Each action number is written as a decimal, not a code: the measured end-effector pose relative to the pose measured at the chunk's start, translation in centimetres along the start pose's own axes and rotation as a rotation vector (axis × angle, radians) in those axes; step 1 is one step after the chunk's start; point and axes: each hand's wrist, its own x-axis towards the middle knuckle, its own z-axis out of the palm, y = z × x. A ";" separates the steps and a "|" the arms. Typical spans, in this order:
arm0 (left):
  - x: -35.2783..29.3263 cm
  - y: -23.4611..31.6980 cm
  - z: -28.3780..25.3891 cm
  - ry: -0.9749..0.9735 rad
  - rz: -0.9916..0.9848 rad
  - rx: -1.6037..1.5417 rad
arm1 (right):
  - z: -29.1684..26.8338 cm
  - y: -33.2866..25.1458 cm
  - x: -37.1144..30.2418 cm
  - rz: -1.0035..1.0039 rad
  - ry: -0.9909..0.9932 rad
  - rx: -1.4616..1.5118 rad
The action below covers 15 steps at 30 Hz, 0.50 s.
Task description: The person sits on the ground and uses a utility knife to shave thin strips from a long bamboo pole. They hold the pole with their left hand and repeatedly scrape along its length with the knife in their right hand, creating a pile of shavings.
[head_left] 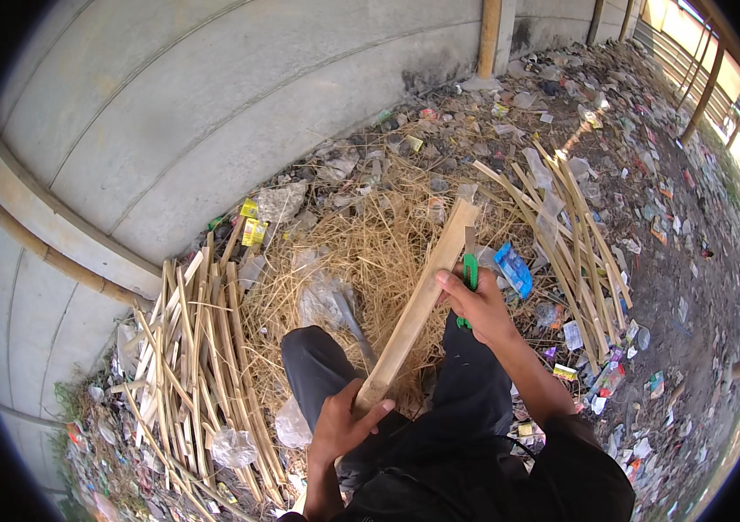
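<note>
A wide bamboo slat runs slantwise across my lap, its far end raised over a heap of straw-coloured shavings. My left hand is closed round its near end, thumb on top. Higher up, my right hand grips a green utility knife whose blade points away from me along the slat's right edge. The right thumb and fingertips also press against the slat. Whether the blade touches the bamboo, I cannot tell. Between my knees lies a long grey flat object, partly covered.
Split bamboo strips lie in a pile on the left and in a smaller pile on the right. A blue wrapper is near my right hand. Litter covers the dark ground. A concrete wall rises along the far left.
</note>
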 end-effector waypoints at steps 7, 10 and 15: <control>2.5 -0.3 1.0 0.053 0.167 -0.054 | 0.8 -1.1 -1.5 -0.041 0.014 -0.010; 3.2 0.4 1.4 0.026 0.185 -0.150 | 0.8 -1.1 -2.0 -0.106 0.004 -0.050; 3.4 1.7 1.7 -0.038 0.112 -0.244 | 0.4 -1.5 -2.3 -0.264 -0.043 -0.231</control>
